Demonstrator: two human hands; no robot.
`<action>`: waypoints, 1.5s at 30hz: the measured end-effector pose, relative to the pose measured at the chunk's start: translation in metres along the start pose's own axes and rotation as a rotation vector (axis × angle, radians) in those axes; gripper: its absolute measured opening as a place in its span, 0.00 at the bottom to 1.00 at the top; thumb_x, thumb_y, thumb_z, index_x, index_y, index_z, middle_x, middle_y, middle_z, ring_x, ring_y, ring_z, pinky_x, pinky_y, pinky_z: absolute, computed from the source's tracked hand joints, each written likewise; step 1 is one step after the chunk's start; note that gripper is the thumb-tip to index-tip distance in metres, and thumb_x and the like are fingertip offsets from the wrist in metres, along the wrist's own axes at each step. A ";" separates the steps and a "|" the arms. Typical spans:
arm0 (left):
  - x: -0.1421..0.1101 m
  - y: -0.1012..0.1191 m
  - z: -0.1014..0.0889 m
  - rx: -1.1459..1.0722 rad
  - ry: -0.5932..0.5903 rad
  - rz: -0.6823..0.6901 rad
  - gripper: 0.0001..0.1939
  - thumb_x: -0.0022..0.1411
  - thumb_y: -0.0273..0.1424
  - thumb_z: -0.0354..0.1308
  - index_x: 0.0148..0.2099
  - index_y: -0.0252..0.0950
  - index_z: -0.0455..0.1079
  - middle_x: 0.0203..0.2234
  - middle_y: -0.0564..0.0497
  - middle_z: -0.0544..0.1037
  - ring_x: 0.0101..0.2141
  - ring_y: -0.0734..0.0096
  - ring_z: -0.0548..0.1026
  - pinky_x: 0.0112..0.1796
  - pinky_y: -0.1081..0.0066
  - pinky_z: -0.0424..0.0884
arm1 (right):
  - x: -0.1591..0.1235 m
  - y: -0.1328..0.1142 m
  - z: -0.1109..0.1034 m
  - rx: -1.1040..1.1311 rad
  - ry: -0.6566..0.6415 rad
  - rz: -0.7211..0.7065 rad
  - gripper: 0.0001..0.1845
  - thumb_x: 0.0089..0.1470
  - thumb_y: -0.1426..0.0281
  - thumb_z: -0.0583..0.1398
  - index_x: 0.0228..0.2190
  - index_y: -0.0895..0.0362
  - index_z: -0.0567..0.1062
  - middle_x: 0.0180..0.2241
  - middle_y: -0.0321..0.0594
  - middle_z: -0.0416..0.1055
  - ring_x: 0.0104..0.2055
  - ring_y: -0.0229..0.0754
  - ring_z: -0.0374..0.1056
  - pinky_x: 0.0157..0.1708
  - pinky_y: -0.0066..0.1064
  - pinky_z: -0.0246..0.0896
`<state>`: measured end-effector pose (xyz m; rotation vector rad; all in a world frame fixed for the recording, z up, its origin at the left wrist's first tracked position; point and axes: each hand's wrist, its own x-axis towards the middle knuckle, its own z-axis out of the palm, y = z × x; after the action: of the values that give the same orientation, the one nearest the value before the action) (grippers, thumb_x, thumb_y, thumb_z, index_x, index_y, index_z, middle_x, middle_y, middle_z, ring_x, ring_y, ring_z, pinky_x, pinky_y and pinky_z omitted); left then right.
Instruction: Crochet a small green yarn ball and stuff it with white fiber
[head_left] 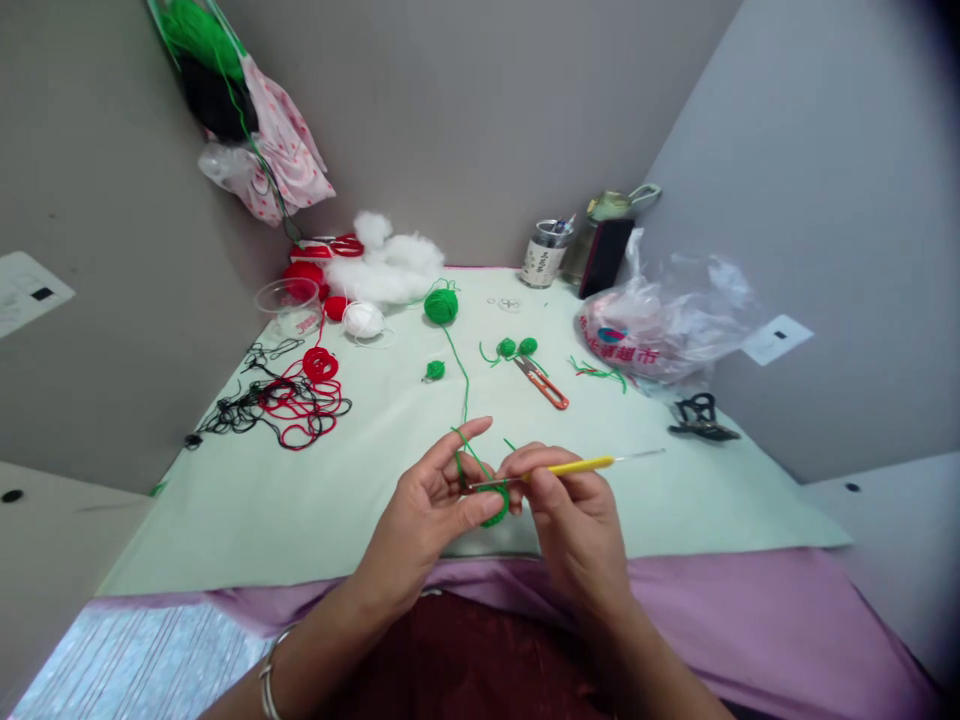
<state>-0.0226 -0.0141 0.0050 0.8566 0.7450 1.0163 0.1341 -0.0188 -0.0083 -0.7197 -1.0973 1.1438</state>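
My left hand (439,495) pinches a small green crochet piece (493,508) between thumb and fingers. Green yarn (466,385) runs over its raised index finger and back to a green yarn ball (441,306). In my right hand (574,510) is a crochet hook (581,466) with a yellow handle, held like a pencil. The hook's metal tip lies at the top of the green piece, by the left thumb; whether it passes through a stitch I cannot tell. Beyond the hands lie a small green crocheted piece (434,371), two green crocheted balls (517,347) and orange-handled thread snips (541,383).
Tangled black and red yarn (300,400) spreads at the left, near a clear plastic cup (289,305). White stuffing (390,265) and a white yarn ball (363,320) lie behind. At the right stand a pen holder (544,255), a phone (606,258), a plastic bag (660,320) and a black claw clip (703,417).
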 end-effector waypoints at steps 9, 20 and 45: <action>-0.005 0.001 0.006 0.165 0.098 0.101 0.38 0.54 0.30 0.74 0.66 0.45 0.67 0.38 0.53 0.73 0.42 0.68 0.75 0.49 0.69 0.72 | 0.002 0.003 -0.002 -0.192 -0.069 -0.204 0.09 0.66 0.68 0.63 0.39 0.51 0.86 0.36 0.42 0.78 0.35 0.40 0.72 0.31 0.28 0.68; 0.007 0.003 0.006 -0.066 -0.107 -0.055 0.26 0.48 0.33 0.79 0.49 0.38 0.75 0.29 0.57 0.68 0.30 0.76 0.68 0.34 0.73 0.67 | 0.013 -0.017 -0.005 -0.625 0.012 -0.579 0.16 0.63 0.80 0.61 0.44 0.51 0.83 0.40 0.40 0.79 0.41 0.39 0.75 0.38 0.27 0.73; 0.071 0.067 -0.034 -0.123 0.110 0.038 0.20 0.50 0.37 0.79 0.36 0.35 0.73 0.29 0.57 0.72 0.27 0.82 0.68 0.29 0.79 0.65 | 0.095 -0.060 -0.059 -1.180 -0.138 -0.451 0.12 0.63 0.61 0.61 0.42 0.52 0.82 0.38 0.45 0.84 0.37 0.52 0.80 0.33 0.40 0.75</action>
<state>-0.0536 0.0788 0.0378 0.7155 0.7534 1.1381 0.2134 0.0580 0.0540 -1.1929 -1.9376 0.0585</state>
